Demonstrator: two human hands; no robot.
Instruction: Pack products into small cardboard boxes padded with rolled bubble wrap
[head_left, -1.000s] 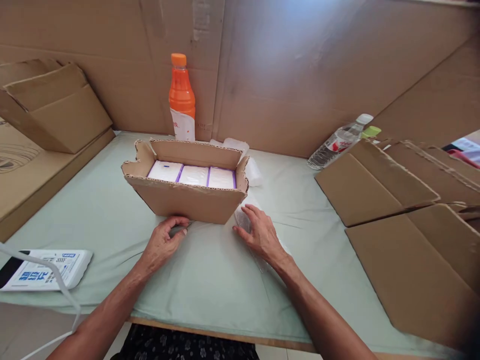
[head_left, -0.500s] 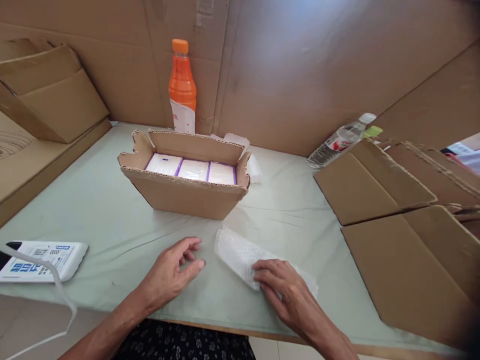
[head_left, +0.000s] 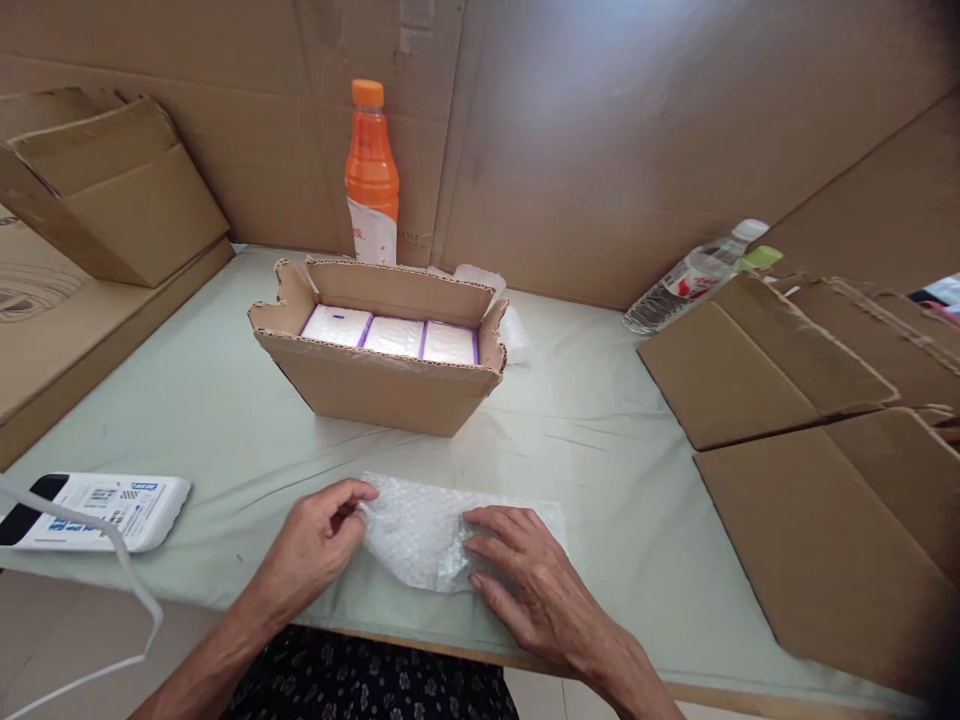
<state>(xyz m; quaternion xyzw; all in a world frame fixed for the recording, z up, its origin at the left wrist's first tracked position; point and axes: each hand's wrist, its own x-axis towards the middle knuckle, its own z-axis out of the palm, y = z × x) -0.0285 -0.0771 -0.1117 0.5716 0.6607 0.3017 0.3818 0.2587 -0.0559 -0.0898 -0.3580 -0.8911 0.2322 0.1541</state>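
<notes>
A flat piece of bubble wrap point(head_left: 420, 540) lies on the green cloth near the table's front edge. Its left end is pinched between the thumb and fingers of my left hand point(head_left: 319, 535). On the right part of the wrap rests my right hand point(head_left: 529, 575), palm down, fingers stretched out and slightly apart. Just beyond stands an open cardboard box point(head_left: 382, 390), upright, with three white packs point(head_left: 394, 337) edged in purple side by side inside it.
Behind the box stands a bottle of orange drink point(head_left: 373, 180). A clear bottle point(head_left: 690, 280) leans at the back right, beside several folded cardboard boxes point(head_left: 817, 520). More cardboard point(head_left: 142, 200) fills the left. A white package point(head_left: 135, 510) with a pale strap lies front left.
The bubble wrap has moved left and now lies more squarely in front of me. My left hand has closed on its left end. My right hand has shifted left with it.
</notes>
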